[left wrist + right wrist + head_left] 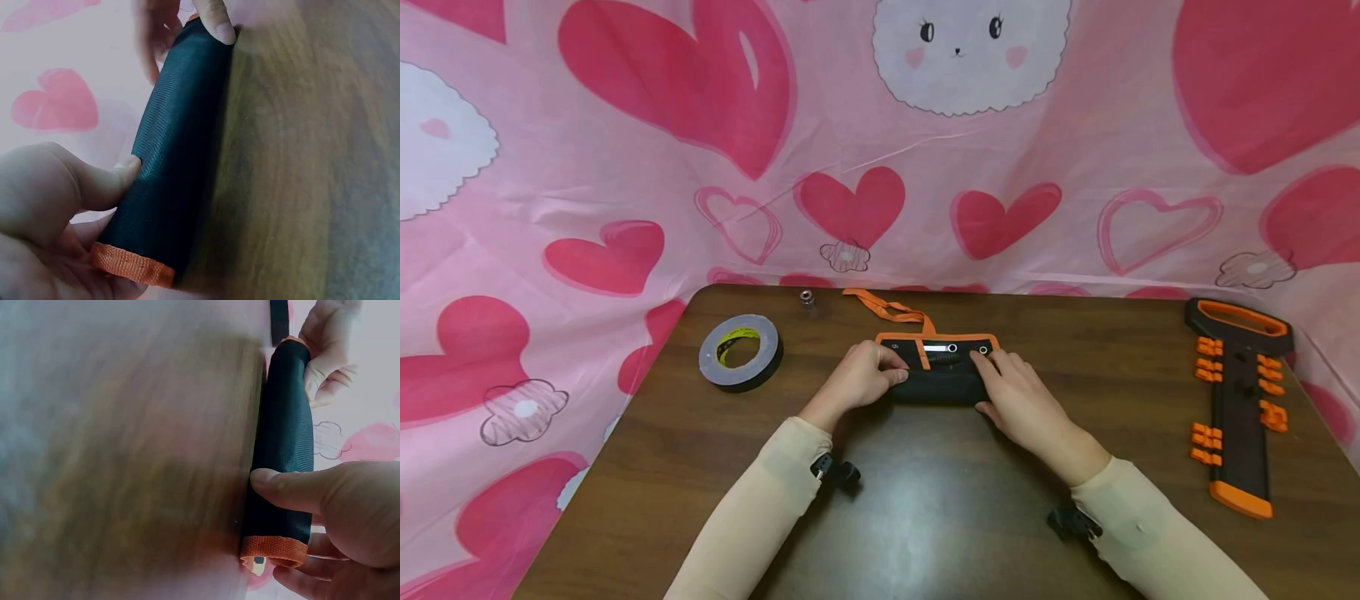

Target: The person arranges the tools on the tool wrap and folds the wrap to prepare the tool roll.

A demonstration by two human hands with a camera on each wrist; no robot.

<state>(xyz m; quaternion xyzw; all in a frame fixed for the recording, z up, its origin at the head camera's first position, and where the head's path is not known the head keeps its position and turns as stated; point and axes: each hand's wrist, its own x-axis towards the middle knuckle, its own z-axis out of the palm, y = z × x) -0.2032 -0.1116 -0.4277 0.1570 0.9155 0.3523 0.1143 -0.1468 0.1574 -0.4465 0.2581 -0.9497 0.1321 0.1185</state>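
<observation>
A black fabric tool roll (pixel 940 390) with orange trim lies partly rolled up on the wooden table, its orange strap (pixel 891 311) trailing behind to the left. Silver spanner ends (pixel 937 348) show in its top pocket. My left hand (pixel 863 377) grips the left end, thumb on the near side of the fold. At the other end my right hand (pixel 1022 398) holds the roll, with its thumb low on the front and fingers over the top. In the right wrist view, a pale tip (pixel 257 567) pokes out of the orange-edged end of the roll.
To the left lies a roll of tape (pixel 763 342), with a small metal socket (pixel 807 297) farther back. A black rack with orange clips (pixel 1240 408) lies along the right side. Pink heart-patterned cloth (pixel 925 167) hangs behind the table (pixel 940 517).
</observation>
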